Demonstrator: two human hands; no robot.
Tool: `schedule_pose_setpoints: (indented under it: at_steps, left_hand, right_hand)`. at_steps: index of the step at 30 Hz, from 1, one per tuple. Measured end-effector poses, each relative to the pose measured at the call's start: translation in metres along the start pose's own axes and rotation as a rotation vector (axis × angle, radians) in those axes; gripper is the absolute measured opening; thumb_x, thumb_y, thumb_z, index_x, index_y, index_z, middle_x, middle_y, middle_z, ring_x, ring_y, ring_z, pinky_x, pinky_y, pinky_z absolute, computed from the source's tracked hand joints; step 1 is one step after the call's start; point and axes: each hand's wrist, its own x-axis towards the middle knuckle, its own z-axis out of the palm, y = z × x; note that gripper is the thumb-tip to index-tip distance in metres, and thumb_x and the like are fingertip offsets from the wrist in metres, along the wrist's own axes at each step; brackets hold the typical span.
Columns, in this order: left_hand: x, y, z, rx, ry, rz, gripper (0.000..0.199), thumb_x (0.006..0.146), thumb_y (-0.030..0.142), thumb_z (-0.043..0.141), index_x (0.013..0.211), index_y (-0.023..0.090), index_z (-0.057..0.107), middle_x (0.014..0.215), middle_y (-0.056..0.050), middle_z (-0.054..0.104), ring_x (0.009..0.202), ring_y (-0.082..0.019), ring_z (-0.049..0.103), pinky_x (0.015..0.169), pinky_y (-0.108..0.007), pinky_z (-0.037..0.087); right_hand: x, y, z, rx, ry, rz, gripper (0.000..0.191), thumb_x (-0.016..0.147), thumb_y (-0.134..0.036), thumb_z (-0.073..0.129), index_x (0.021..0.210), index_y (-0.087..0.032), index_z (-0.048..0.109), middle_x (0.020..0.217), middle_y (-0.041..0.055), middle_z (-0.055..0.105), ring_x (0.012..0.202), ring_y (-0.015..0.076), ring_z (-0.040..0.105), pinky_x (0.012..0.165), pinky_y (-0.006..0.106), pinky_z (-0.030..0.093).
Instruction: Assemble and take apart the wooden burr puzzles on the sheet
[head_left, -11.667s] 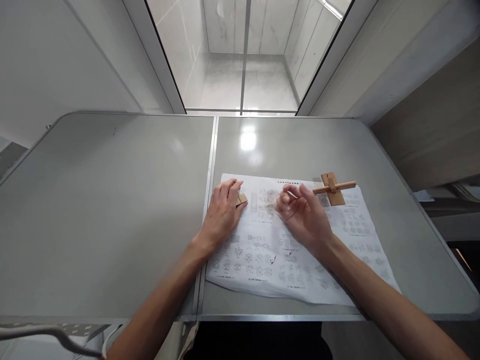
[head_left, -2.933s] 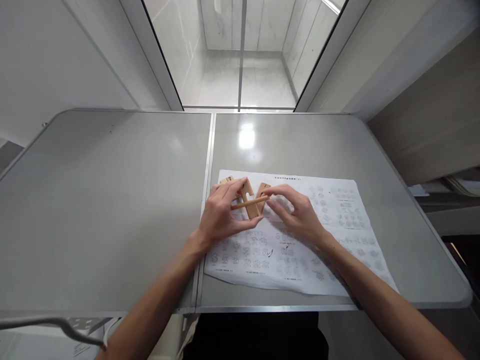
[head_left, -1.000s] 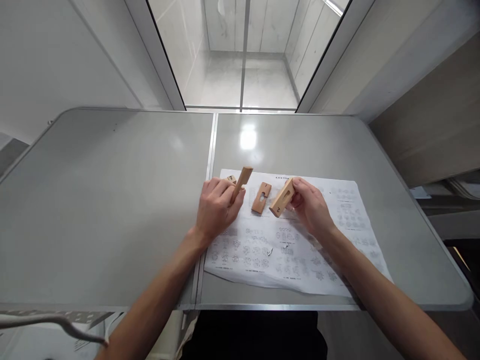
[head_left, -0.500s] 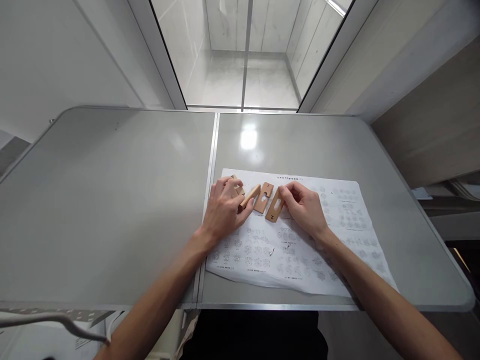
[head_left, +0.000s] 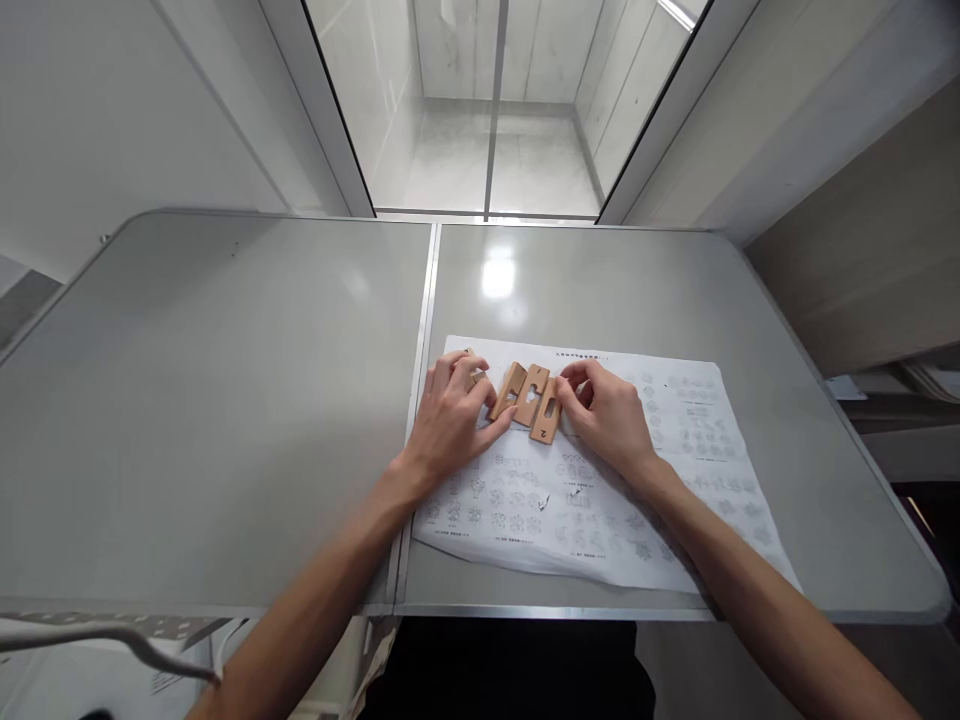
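My left hand (head_left: pixel 454 410) is curled on the left of a small row of wooden puzzle pieces, its thumb against the lower end of a notched wooden puzzle piece (head_left: pixel 511 385). Partly hidden under its fingers lies more light wood (head_left: pixel 471 353). In the middle of the row is a flat piece marked 1 (head_left: pixel 527 405), with a shaped cut-out. To its right, a piece marked 2 (head_left: pixel 543 430) with an oblong slot is pinched at its upper right edge by my right hand (head_left: pixel 604 405). The pieces lie side by side, nearly touching.
Beneath the pieces is a creased white paper sheet (head_left: pixel 510 545) printed with small diagrams, torn in a spot near the middle. The grey folding table (head_left: pixel 262 400) has a metal seam left of the sheet. A glass panel (head_left: pixel 450 150) stands beyond the far edge; a cable (head_left: pixel 112 635) hangs lower left.
The piece marked 2 has shifted left against the piece marked 1. The left piece, tilted on edge before, has turned flatter beside the middle one. My left thumb has moved slightly right.
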Motion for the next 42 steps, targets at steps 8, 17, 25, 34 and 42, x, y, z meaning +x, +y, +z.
schedule_pose_setpoints:
  at_steps: [8, 17, 25, 34, 42]
  left_hand:
    - [0.001, 0.001, -0.001, 0.007, -0.007, 0.015, 0.023, 0.098, 0.034, 0.075, 0.082, 0.021, 0.064, 0.125, -0.013, 0.068, 0.137, -0.036, 0.054, 0.110, -0.054, 0.051]
    - [-0.001, -0.002, 0.002, 0.013, -0.025, 0.000, 0.019, 0.099, 0.035, 0.071, 0.087, 0.021, 0.065, 0.124, -0.014, 0.068, 0.138, -0.036, 0.053, 0.113, -0.055, 0.049]
    - [-0.001, -0.002, 0.004, 0.013, -0.040, -0.002, 0.021, 0.099, 0.041, 0.071, 0.105, 0.021, 0.069, 0.138, -0.016, 0.065, 0.145, -0.038, 0.048, 0.119, -0.058, 0.044]
    - [-0.003, -0.001, 0.005, 0.044, -0.036, 0.047, 0.020, 0.101, 0.039, 0.066, 0.105, 0.019, 0.069, 0.141, -0.018, 0.064, 0.148, -0.039, 0.046, 0.121, -0.060, 0.041]
    - [-0.015, 0.008, -0.010, 0.128, -0.081, 0.093, 0.023, 0.103, 0.036, 0.061, 0.107, 0.016, 0.072, 0.145, -0.021, 0.061, 0.151, -0.042, 0.042, 0.123, -0.061, 0.039]
  right_hand:
    - [0.000, 0.005, 0.009, -0.177, 0.066, -0.097, 0.022, 0.104, -0.038, 0.054, 0.107, -0.021, 0.068, 0.107, 0.0087, 0.075, 0.068, 0.0183, 0.065, 0.060, 0.032, 0.044]
    - [0.000, 0.003, 0.007, -0.077, -0.068, -0.254, 0.034, 0.112, -0.033, 0.046, 0.138, -0.027, 0.066, 0.147, 0.0093, 0.071, 0.086, 0.0218, 0.075, 0.079, 0.038, 0.059]
    - [-0.001, 0.005, 0.007, -0.071, -0.089, -0.284, 0.031, 0.113, -0.037, 0.047, 0.132, -0.026, 0.069, 0.140, 0.0100, 0.072, 0.097, 0.0239, 0.075, 0.072, 0.036, 0.055]
    - [-0.001, 0.007, 0.014, -0.238, -0.049, -0.301, 0.034, 0.112, -0.035, 0.042, 0.129, -0.021, 0.068, 0.133, 0.0126, 0.069, 0.077, 0.0204, 0.068, 0.061, 0.032, 0.045]
    - [-0.010, -0.012, 0.001, -0.103, -0.184, -0.126, 0.027, 0.108, -0.029, 0.050, 0.119, -0.020, 0.074, 0.126, 0.0150, 0.068, 0.085, 0.0243, 0.071, 0.078, 0.040, 0.055]
